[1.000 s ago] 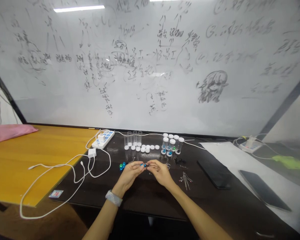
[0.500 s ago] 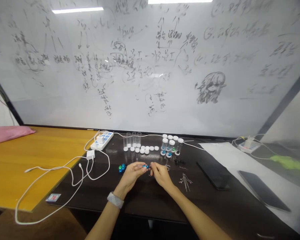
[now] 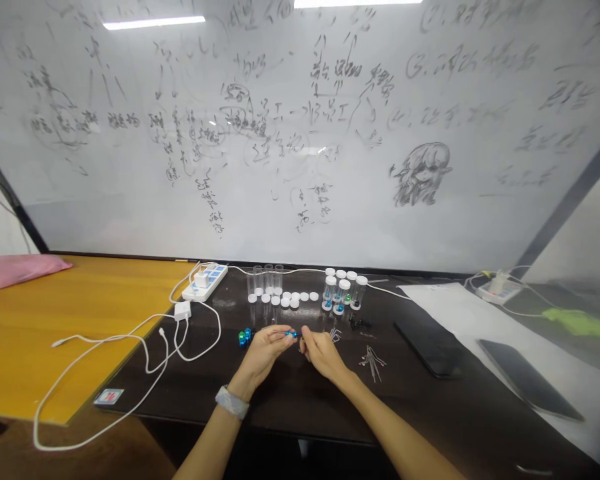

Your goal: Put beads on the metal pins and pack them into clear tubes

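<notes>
Above the dark tabletop, your left hand pinches a thin metal pin shut between fingertips; it looks light, stiff and slippery, so grip the shank behind its blue bead; your right hand curls just beside it, closure unclear.

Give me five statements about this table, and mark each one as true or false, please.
The left hand holds a thin metal pin with a blue bead on it. True.

The grey wristband is on the right wrist. False: it is on the left wrist.

The loose beads lie in a small dish. False: they lie directly on the dark table.

White caps lie loose in front of the clear tubes. True.

The right hand grips the bundle of pins. False: the bundle of pins lies apart, to its right.
</notes>
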{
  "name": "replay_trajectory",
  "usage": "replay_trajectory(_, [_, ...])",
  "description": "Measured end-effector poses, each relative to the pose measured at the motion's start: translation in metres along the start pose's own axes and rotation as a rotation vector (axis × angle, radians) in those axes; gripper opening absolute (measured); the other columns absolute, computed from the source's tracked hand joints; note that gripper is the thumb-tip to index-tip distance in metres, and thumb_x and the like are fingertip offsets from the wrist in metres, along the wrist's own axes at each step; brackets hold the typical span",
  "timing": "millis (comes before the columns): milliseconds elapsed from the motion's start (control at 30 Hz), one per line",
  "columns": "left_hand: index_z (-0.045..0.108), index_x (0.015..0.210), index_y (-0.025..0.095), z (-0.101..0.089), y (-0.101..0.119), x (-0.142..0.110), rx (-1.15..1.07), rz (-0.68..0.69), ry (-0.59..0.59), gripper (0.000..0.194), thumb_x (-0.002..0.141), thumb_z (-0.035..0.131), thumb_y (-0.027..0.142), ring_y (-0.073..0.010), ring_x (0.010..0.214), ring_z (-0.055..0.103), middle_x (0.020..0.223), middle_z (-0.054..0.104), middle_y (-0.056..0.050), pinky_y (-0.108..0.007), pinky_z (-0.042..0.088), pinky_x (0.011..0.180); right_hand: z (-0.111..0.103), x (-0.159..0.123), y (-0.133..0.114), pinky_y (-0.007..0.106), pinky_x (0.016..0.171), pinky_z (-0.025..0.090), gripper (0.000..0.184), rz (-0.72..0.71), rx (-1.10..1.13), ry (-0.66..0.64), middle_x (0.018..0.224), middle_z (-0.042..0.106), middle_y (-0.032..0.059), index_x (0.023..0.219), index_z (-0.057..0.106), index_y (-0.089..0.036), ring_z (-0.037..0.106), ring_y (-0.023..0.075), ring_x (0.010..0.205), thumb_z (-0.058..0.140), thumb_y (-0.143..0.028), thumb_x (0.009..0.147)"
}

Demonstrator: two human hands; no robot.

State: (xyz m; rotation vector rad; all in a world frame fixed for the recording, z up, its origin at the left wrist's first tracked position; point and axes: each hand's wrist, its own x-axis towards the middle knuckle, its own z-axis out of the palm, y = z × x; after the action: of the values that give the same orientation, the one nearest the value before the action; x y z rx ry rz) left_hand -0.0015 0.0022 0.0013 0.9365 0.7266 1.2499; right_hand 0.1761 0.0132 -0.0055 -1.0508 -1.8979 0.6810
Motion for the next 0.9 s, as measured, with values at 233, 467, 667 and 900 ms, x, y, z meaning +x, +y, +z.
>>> replay_trajectory(233, [0.073,0.096,0.013,-0.002,0.000,0.001,-0.034,0.005,0.022,0.037,0.064,0.090,0.022,-0.0197,0.090,0.072,0.098,0.076,-0.010,-0.032,0.052,0.092,-0.016,-0.003,-0.006,0.027,0.066,0.042,0.035,-0.114,-0.124,0.029,0.069,0.063,-0.0005,0.097,0.062,-0.021,0.060,0.0178,0.063,0.035,-0.042,0.103])
replay_trajectory(467, [0.073,0.096,0.014,-0.001,0.000,0.000,-0.062,0.006,0.006,0.038,0.063,0.090,0.021,-0.0190,0.091,0.072,0.095,0.077,-0.009,-0.031,0.051,0.094,-0.016,-0.002,-0.008,0.029,0.070,0.043,0.022,-0.238,-0.247,-0.005,0.086,0.064,0.0038,0.100,0.058,-0.023,0.060,0.0193,0.074,0.038,-0.033,0.103])
replay_trajectory(667, [0.073,0.094,0.014,-0.001,0.001,0.001,-0.025,0.014,0.025,0.038,0.062,0.091,0.023,-0.0194,0.088,0.072,0.095,0.077,-0.009,-0.031,0.052,0.091,-0.015,0.000,-0.004,0.029,0.070,0.044,0.028,-0.200,-0.244,0.008,0.081,0.063,0.0024,0.095,0.057,-0.023,0.060,0.0188,0.072,0.033,-0.033,0.104])
replay_trajectory(900, [0.073,0.093,0.013,0.002,0.003,0.000,-0.053,0.003,0.020,0.037,0.062,0.091,0.022,-0.0184,0.087,0.072,0.089,0.077,-0.008,-0.030,0.052,0.090,-0.021,-0.002,-0.007,0.030,0.076,0.045,0.019,-0.283,-0.233,0.006,0.094,0.066,0.0053,0.110,0.057,-0.023,0.062,0.0209,0.082,0.043,-0.030,0.100])
